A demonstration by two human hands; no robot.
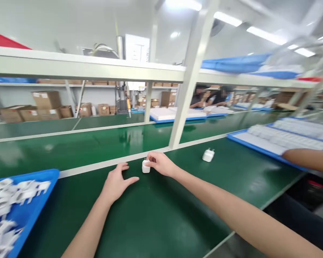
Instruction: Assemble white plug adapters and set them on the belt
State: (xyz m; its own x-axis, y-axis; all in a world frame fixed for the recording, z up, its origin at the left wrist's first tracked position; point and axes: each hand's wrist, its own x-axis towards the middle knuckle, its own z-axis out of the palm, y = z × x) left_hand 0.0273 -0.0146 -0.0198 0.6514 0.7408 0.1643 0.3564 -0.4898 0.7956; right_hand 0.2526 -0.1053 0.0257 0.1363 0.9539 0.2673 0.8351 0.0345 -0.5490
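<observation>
Right hand (pixel 161 163) pinches a white charger plug (pixel 145 166) standing on the green bench (pixel 156 218), at its far edge; left hand (pixel 116 182) lies open and empty just left of it (not touching). A second plug (pixel 208 155) sits well right.

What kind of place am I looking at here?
Probably a factory assembly line: a long green bench, a blue bin of white plugs, stacked cartons behind. The right hand holds one plug.
</observation>
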